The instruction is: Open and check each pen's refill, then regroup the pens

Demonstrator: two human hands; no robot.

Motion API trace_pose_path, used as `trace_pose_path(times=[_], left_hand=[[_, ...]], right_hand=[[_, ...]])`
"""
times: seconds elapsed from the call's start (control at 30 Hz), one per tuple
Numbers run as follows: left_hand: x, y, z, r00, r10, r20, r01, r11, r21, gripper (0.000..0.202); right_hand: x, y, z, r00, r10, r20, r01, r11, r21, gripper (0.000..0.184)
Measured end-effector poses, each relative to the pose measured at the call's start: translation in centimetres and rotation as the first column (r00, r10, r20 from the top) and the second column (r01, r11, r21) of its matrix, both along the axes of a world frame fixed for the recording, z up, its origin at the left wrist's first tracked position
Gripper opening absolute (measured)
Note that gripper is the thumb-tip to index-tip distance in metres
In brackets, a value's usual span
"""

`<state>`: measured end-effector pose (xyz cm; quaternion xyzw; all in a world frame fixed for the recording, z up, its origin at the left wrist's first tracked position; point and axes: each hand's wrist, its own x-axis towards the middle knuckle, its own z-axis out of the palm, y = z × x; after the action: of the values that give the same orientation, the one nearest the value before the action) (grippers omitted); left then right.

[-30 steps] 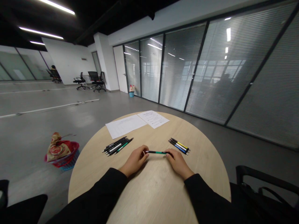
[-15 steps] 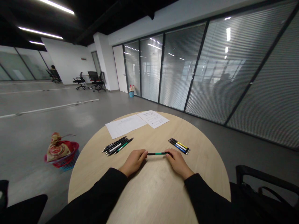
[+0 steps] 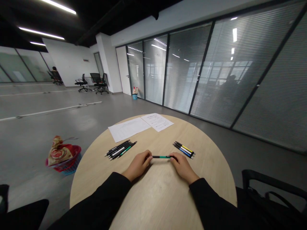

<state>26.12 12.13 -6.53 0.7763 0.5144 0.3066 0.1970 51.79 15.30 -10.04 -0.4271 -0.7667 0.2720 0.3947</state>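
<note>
A black pen with a green grip (image 3: 161, 157) lies level between my hands, its ends pinched by the fingertips of my left hand (image 3: 138, 165) and my right hand (image 3: 182, 166). Both hands rest on the round light-wood table (image 3: 158, 188). To the left of my left hand lies a bundle of several black, white and green pens (image 3: 120, 149). Nearer my right hand lies a bundle of several pens with yellow, blue and black barrels (image 3: 184, 149). Two printed paper sheets (image 3: 129, 128) (image 3: 157, 122) lie at the far side of the table.
A red and blue basket (image 3: 69, 164) holding a printed bag stands on the grey floor left of the table. Black chairs (image 3: 271, 188) (image 3: 24, 210) stand at both sides near me. A seated person (image 3: 55, 76) is far off, and glass walls with blinds run along the right.
The pen has turned from a slight tilt to level between my fingertips. My hands have barely shifted.
</note>
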Motion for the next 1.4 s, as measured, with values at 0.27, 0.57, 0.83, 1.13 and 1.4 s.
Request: trace_pose_path(times=[0.27,0.57,0.83,1.13,1.4], left_hand=[[-0.09,0.25,-0.07,0.998,0.012,-0.066,-0.015,0.999,-0.039,0.038],[-0.27,0.47,-0.49,0.997,0.057,-0.043,-0.059,0.997,-0.046,0.044],[0.19,0.13,0.25,0.987,0.089,0.13,-0.091,0.996,0.005,0.02],[0.17,0.21,0.23,0.974,0.106,0.2,-0.115,0.993,0.037,0.012],[-0.62,0.71,-0.74,0.98,0.196,-0.04,-0.191,0.975,0.115,0.007]], right_hand=[[0.05,0.17,-0.42,1.0,0.007,-0.002,-0.007,1.0,0.01,0.02],[0.09,0.15,-0.37,1.0,0.001,0.004,-0.001,1.0,0.001,0.021],[0.14,0.32,-0.4,1.0,-0.024,-0.006,0.024,1.0,-0.005,0.022],[0.09,0.27,-0.37,0.998,-0.058,-0.017,0.057,0.998,-0.02,0.023],[0.02,0.21,-0.11,0.996,-0.086,-0.038,0.085,0.996,-0.011,0.024]])
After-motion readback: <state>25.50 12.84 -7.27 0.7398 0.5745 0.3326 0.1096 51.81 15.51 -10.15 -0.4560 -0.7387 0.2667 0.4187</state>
